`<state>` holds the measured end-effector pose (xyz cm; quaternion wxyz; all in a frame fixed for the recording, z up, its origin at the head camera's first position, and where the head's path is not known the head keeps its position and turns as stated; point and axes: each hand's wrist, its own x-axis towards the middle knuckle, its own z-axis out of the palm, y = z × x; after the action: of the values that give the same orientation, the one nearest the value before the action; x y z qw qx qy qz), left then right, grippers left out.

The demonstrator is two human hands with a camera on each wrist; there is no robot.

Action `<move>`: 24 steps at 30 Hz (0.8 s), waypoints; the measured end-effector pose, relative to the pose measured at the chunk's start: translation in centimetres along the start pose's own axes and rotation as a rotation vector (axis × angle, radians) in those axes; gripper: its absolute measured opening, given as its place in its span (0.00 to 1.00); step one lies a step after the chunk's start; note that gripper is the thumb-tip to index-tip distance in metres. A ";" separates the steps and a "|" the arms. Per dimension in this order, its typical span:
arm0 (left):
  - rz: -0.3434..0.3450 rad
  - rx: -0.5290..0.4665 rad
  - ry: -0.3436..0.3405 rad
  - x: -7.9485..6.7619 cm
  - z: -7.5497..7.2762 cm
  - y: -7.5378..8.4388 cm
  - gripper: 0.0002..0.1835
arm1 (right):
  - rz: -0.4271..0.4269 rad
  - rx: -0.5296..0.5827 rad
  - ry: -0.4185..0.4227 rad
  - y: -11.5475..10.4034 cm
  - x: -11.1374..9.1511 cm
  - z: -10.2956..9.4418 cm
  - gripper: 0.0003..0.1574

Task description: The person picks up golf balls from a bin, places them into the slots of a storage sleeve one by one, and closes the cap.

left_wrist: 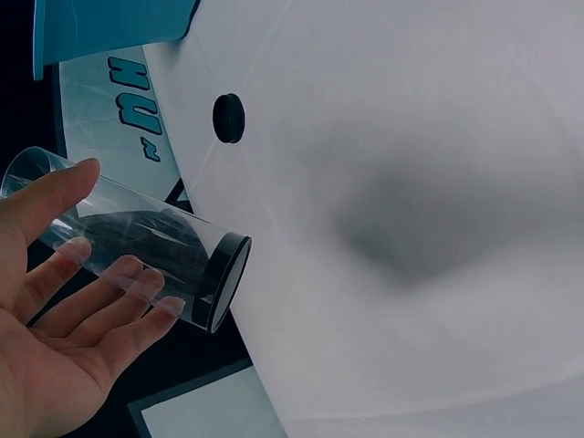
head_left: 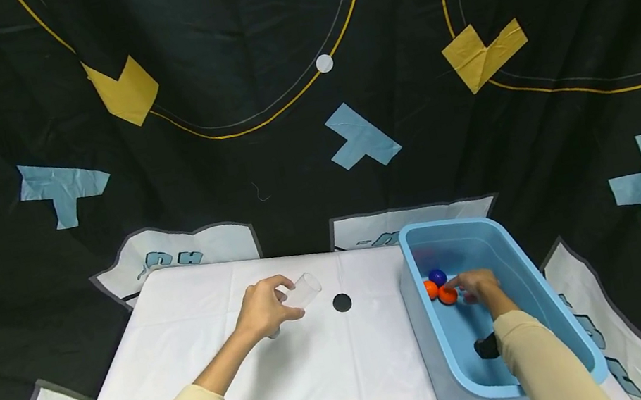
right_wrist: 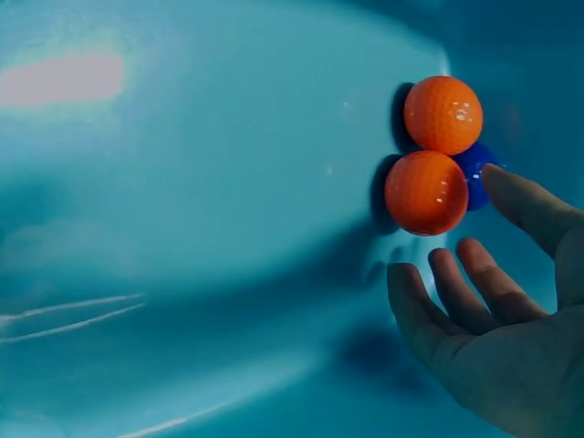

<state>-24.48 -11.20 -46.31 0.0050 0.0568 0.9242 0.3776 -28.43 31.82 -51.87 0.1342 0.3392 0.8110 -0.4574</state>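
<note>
The left hand (head_left: 264,308) holds a clear plastic tube (head_left: 301,292) above the white table (head_left: 325,371), near the middle of its far edge; the fingers (left_wrist: 109,297) and thumb curl round the tube, which lies tilted on its side, its dark-rimmed end (left_wrist: 226,281) towards the table in the left wrist view; a black round disc (head_left: 341,303) lies flat on the table just beside the tube, between it and the blue bin (head_left: 543,293); the bin stands at the table's right edge; inside it, near its far left wall, two orange balls (right_wrist: 426,192) and a blue ball (head_left: 437,276) sit touching one another; the right hand (head_left: 478,285) reaches into the bin with fingers (right_wrist: 474,292) apart and relaxed, gripping nothing, the fingertips just beside the nearer orange ball and the thumb close to the blue one.
</note>
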 end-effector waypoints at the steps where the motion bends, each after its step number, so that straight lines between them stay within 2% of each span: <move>1: -0.003 -0.001 0.003 0.0 0.0 0.0 0.25 | 0.004 0.008 -0.007 0.1 0.1 0.1 0.34; 8: -0.016 -0.008 0.007 -0.1 -0.3 -0.2 0.25 | 0.007 0.030 -0.049 0.5 0.6 0.3 0.37; 12: -0.009 -0.010 0.009 0.0 -0.3 -0.3 0.25 | -0.001 0.078 -0.093 0.6 0.8 0.2 0.39; 19: -0.003 0.000 0.014 0.0 -0.2 -0.5 0.25 | 0.000 0.087 -0.130 0.9 1.3 0.3 0.31; 24: -0.006 0.003 0.014 -0.1 -0.2 -0.6 0.25 | -0.005 0.079 -0.138 1.1 1.8 0.4 0.29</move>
<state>-24.46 -11.81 -46.57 -0.0006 0.0515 0.9249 0.3768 -29.01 32.68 -53.75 0.1750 0.3101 0.7819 -0.5117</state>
